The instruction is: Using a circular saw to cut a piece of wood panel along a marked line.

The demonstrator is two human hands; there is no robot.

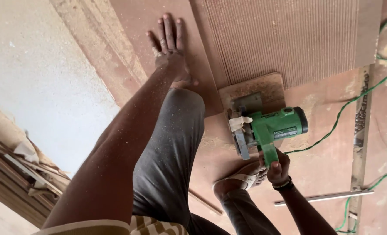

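Clamped around the green circular saw's (263, 128) handle, the right hand (278, 167) held it on the dusty brown fibreboard sheet (328, 152), beside a ribbed panel (285, 37). Left hand (169, 43) lay flat, fingers spread, on smooth board.

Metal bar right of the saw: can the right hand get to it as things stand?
Probably not right away. The right hand is closed on the green saw handle, so it is occupied. The metal bar lies bare on the board beside that wrist, nothing between them.
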